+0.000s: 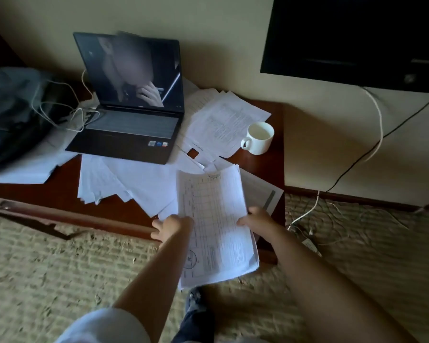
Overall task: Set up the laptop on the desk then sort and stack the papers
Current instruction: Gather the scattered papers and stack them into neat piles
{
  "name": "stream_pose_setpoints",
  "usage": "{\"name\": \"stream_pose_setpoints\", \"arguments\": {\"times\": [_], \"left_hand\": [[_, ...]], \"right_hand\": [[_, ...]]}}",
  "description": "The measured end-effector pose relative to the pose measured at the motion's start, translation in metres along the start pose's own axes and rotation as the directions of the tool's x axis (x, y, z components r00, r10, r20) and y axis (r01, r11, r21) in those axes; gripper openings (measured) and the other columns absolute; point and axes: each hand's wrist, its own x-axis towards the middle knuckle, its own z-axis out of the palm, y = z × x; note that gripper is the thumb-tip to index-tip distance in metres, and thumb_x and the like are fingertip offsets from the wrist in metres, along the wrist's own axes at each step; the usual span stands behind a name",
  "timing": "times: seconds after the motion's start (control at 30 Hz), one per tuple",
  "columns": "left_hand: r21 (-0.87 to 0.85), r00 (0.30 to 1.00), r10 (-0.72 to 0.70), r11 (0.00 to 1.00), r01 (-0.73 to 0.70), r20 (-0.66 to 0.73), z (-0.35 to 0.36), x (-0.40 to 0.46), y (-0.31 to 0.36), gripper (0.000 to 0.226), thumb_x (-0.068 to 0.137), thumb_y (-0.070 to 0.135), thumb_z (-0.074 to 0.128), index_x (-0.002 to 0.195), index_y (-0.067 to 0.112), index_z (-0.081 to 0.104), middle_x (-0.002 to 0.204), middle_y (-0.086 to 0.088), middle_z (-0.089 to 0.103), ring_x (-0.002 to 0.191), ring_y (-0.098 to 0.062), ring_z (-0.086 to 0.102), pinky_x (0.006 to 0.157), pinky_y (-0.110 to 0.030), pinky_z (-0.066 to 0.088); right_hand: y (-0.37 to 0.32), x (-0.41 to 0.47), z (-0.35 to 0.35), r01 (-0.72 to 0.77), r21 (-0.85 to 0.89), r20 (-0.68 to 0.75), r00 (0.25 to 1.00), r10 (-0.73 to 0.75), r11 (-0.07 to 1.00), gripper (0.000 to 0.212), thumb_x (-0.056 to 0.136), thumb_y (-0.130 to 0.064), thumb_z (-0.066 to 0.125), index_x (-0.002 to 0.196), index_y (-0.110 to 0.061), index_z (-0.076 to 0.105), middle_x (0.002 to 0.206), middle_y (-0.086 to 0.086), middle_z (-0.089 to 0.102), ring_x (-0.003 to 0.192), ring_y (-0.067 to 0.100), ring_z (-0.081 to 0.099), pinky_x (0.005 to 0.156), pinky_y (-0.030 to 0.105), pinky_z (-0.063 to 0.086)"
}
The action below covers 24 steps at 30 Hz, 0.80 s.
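Both hands grasp one sheaf (216, 226) of papers by its long edges, left hand (170, 225) and right hand (254, 220) at about mid-length, its long axis running away from the person toward the laptop (129, 100). Loose sheets (124, 181) lie beyond and left of the grip on the desk (263, 164), nearer the left hand.

So the worktop (263, 167) is dark reddish wood, pushed up against the wall. An open laptop (129, 120) sits toward the back, partly on loose sheets. There are scattered papers (124, 181) fanned out in front of it, plus another messy pile (223, 120) on the right. A white mug (258, 137) stands by that pile. A dark bag (13, 115) with white cables (67, 115) is on the left end. Carpet (60, 263) below.
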Motion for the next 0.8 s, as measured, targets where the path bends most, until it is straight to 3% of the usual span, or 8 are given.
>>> {"name": "stream_pose_setpoints", "arguments": {"times": [0.13,0.3,0.37,0.43,0.5,0.57,0.67,0.8], "left_hand": [[-0.149,0.999,0.044,0.988,-0.043,0.007,-0.002,0.0,-0.019,0.035,0.082,0.027,0.061,0.109,0.005,0.06,0.119,-0.01,0.035,0.094,-0.03,0.052,0.081,-0.034,0.051],[-0.35,0.996,0.083,0.934,-0.074,0.012,-0.009,-0.013,-0.027,0.028,0.078,0.016,0.061,0.104,0.006,0.065,0.089,-0.008,0.065,0.075,-0.024,0.062,0.062,-0.029,0.054],[-0.381,0.993,0.12,0.918,-0.112,-0.002,-0.011,-0.024,-0.026,0.029,0.08,0.012,0.062,0.108,0.007,0.057,0.09,-0.006,0.063,0.069,-0.018,0.06,0.052,-0.025,0.049],[-0.459,0.99,0.138,0.88,-0.121,0.004,-0.01,-0.036,-0.022,0.041,0.079,0.008,0.064,0.115,0.009,0.043,0.099,-0.007,0.058,0.071,-0.017,0.056,0.053,-0.027,0.048],[-0.547,0.987,0.163,0.827,-0.129,0.014,-0.013,-0.05,-0.015,0.057,0.078,0.006,0.065,0.128,0.01,0.037,0.105,-0.009,0.057,0.083,-0.025,0.059,0.067,-0.034,0.053],[-0.573,0.959,0.281,0.78,-0.252,-0.039,-0.015,-0.061,-0.007,0.041,0.078,0.008,0.065,0.117,0.007,0.05,0.099,-0.009,0.061,0.089,-0.029,0.062,0.068,-0.036,0.053],[-0.48,0.835,0.507,0.691,-0.541,-0.211,-0.023,-0.08,0.004,0.006,0.085,0.013,0.057,0.084,0.007,0.058,0.08,-0.005,0.061,0.075,-0.023,0.06,0.053,-0.028,0.047],[-0.497,0.735,0.564,0.547,-0.674,-0.377,-0.048,-0.092,0.023,0.006,0.092,0.016,0.054,0.097,0.013,0.055,0.088,0.0,0.058,0.079,-0.013,0.056,0.061,-0.024,0.05]], "right_hand": [[-0.008,-0.006,0.016,0.048,0.009,-0.067,0.997,-0.047,0.999,0.021,0.086,-0.024,0.056,0.101,-0.011,0.061,0.097,0.005,0.064,0.09,0.023,0.063,0.074,0.031,0.048],[-0.003,-0.022,0.019,-0.074,-0.066,0.035,0.996,0.076,0.995,0.023,0.086,-0.02,0.052,0.104,-0.007,0.056,0.101,0.014,0.064,0.092,0.032,0.066,0.08,0.043,0.058],[0.001,-0.026,0.019,-0.023,0.014,-0.046,0.999,0.024,1.0,0.031,0.087,-0.014,0.053,0.117,-0.008,0.053,0.104,0.009,0.062,0.09,0.025,0.063,0.063,0.031,0.055],[0.002,-0.033,0.018,0.042,0.085,-0.128,0.991,-0.031,0.995,0.042,0.086,-0.008,0.053,0.126,-0.014,0.043,0.105,0.004,0.056,0.088,0.02,0.055,0.056,0.025,0.044],[0.004,-0.04,0.017,0.091,0.039,-0.217,0.973,-0.08,0.995,0.043,0.084,-0.008,0.051,0.126,-0.015,0.042,0.105,0.004,0.056,0.091,0.024,0.056,0.067,0.031,0.049],[0.004,-0.049,0.014,0.147,-0.135,-0.388,0.902,-0.189,0.98,0.035,0.086,-0.012,0.05,0.12,-0.011,0.052,0.106,0.011,0.062,0.096,0.033,0.06,0.076,0.034,0.049],[-0.003,-0.062,0.01,0.308,-0.205,-0.57,0.734,-0.369,0.929,0.022,0.094,-0.015,0.046,0.111,-0.004,0.053,0.094,0.015,0.064,0.086,0.035,0.063,0.066,0.035,0.047],[-0.028,-0.062,0.005,0.484,-0.014,-0.632,0.674,-0.383,0.875,0.028,0.097,-0.015,0.045,0.12,0.001,0.043,0.099,0.016,0.062,0.084,0.032,0.061,0.07,0.043,0.051]]}}
